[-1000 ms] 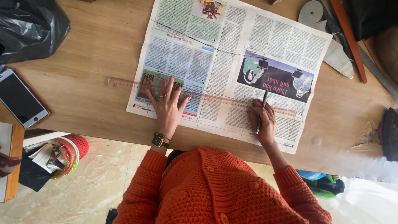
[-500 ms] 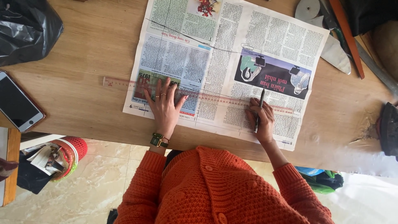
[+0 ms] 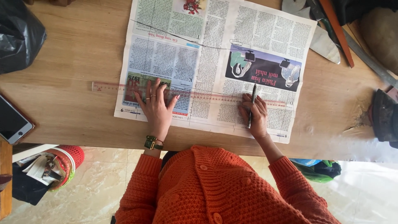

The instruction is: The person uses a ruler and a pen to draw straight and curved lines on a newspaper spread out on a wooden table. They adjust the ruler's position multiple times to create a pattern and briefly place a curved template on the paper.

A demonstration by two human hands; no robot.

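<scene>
A newspaper sheet (image 3: 215, 54) lies spread on the wooden table (image 3: 74, 62). Across its lower part runs a long clear ruler (image 3: 107, 86) with red markings. My left hand (image 3: 156, 108), fingers spread, presses flat on the ruler near the sheet's left side. My right hand (image 3: 255, 116) grips a dark pen (image 3: 251, 103) with its tip pointing away from me, against the ruler's near edge on the right side of the sheet. Thin drawn lines cross the upper part of the paper.
A black plastic bag (image 3: 18, 35) sits at the far left, a phone (image 3: 12, 122) at the left table edge. Metal tools and a red-handled blade (image 3: 331, 29) lie at the top right. A red basket (image 3: 62, 164) with clutter stands on the floor.
The view has shifted slightly. My hands, the pen and the ruler hold about the same places on the newspaper.
</scene>
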